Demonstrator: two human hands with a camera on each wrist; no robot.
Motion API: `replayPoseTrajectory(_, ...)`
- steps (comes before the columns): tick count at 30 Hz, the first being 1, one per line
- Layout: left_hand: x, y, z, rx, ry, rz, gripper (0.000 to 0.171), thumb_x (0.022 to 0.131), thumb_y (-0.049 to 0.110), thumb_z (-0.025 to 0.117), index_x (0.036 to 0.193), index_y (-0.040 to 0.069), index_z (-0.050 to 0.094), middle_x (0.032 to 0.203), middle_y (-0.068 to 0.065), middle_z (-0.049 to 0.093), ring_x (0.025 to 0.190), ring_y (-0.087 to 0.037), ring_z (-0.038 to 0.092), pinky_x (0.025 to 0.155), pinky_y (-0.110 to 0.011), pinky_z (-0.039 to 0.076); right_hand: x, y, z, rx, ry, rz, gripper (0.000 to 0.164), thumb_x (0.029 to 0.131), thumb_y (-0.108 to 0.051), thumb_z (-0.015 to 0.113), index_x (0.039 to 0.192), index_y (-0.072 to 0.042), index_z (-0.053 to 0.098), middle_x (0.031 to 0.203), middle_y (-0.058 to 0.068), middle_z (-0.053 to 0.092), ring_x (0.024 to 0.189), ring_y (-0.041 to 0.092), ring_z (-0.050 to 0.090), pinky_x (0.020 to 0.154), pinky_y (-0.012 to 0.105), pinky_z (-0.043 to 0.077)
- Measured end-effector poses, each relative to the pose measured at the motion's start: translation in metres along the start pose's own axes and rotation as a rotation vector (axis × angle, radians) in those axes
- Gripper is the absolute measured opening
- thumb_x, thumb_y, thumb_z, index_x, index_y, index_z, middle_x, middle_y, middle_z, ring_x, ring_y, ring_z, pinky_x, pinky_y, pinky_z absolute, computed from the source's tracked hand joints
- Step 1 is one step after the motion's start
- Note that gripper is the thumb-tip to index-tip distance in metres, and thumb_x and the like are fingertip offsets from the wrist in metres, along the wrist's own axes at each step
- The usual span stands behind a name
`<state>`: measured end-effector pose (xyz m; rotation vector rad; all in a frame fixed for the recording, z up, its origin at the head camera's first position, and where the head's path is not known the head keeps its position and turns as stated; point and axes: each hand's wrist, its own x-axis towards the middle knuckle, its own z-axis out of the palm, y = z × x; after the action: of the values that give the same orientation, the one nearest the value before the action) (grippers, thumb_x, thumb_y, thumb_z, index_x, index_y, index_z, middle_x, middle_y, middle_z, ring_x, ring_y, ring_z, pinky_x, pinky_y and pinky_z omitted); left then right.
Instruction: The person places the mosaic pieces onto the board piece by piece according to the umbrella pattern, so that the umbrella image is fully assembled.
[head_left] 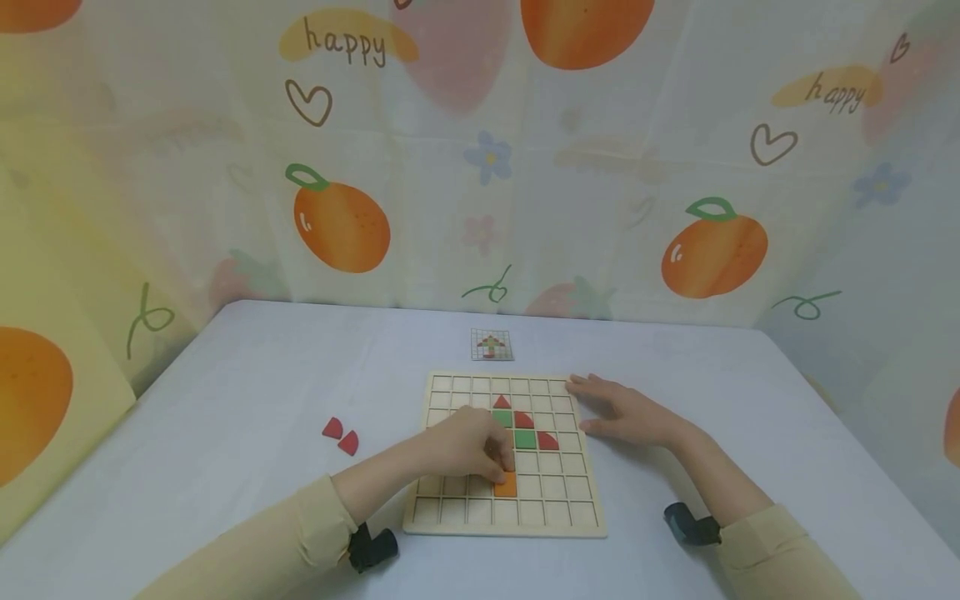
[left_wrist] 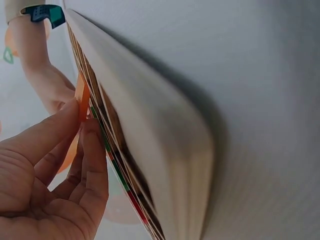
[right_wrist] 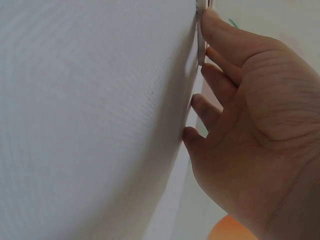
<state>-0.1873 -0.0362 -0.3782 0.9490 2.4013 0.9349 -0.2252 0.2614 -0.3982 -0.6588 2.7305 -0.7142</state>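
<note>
My left hand [head_left: 471, 442] reaches over the wooden grid board [head_left: 504, 530] and pinches an orange square tile [head_left: 506, 485] between thumb and fingers. In the left wrist view the orange tile [left_wrist: 82, 97] stands tilted close against the board's face. A red triangle [head_left: 502, 402], green squares [head_left: 525, 439] and red quarter-circle tiles [head_left: 548, 441] lie in cells above it; my left hand hides some cells. At the board's upper right edge rests my right hand [head_left: 626, 412], its fingers loosely spread. The right wrist view shows the thumb of that hand [right_wrist: 260, 110] at the board's edge.
Two red quarter-circle pieces [head_left: 341, 435] lie on the white table [head_left: 225, 400] left of the board. Behind the board is a small pattern card [head_left: 492, 345] with a coloured figure on a grid. A printed curtain [head_left: 420, 150] hangs at the back.
</note>
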Motion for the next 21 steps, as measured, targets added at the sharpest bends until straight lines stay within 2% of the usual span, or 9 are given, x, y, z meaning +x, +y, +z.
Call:
replayPoseTrajectory(8, -0.002, -0.001, -0.004, -0.003, 0.008, 0.014, 0.005, 0.081, 0.014, 0.079, 0.080, 0.016, 0.075, 0.077, 0.010, 0.070, 0.072, -0.003, 0.057, 0.071, -0.017, 0.049, 0.001, 0.000, 0.000, 0.003, -0.001, -0.004, 0.069, 0.090, -0.039, 0.069, 0.150, -0.016, 0.042, 0.161, 0.008, 0.034, 0.153, 0.040, 0.020, 0.120, 0.063, 0.020)
replayPoseTrajectory(14, -0.006, -0.004, -0.009, -0.024, 0.017, 0.022, 0.005, 0.081, 0.017, 0.080, 0.083, 0.018, 0.076, 0.078, 0.011, 0.071, 0.075, -0.003, 0.061, 0.074, -0.020, 0.050, 0.000, 0.000, 0.001, -0.009, 0.006, -0.021, 0.069, 0.090, -0.040, 0.068, 0.149, -0.014, 0.043, 0.160, 0.012, 0.035, 0.151, 0.044, 0.022, 0.118, 0.065, 0.022)
replayPoseTrajectory(18, -0.011, -0.007, -0.015, -0.049, 0.027, -0.033, 0.007, 0.082, 0.017, 0.078, 0.083, 0.024, 0.076, 0.080, 0.013, 0.070, 0.077, -0.006, 0.061, 0.073, -0.023, 0.051, 0.000, -0.001, 0.000, -0.013, 0.008, -0.021, 0.069, 0.090, -0.040, 0.068, 0.149, -0.015, 0.044, 0.161, 0.011, 0.034, 0.151, 0.043, 0.022, 0.118, 0.064, 0.022)
replayPoseTrajectory(21, -0.014, -0.010, -0.022, -0.060, 0.044, -0.063, 0.007, 0.084, 0.017, 0.077, 0.085, 0.024, 0.076, 0.083, 0.012, 0.071, 0.079, -0.009, 0.062, 0.075, -0.025, 0.051, -0.001, -0.002, 0.000, -0.012, 0.009, -0.018, 0.069, 0.090, -0.039, 0.068, 0.149, -0.014, 0.043, 0.161, 0.011, 0.034, 0.151, 0.042, 0.021, 0.119, 0.064, 0.022)
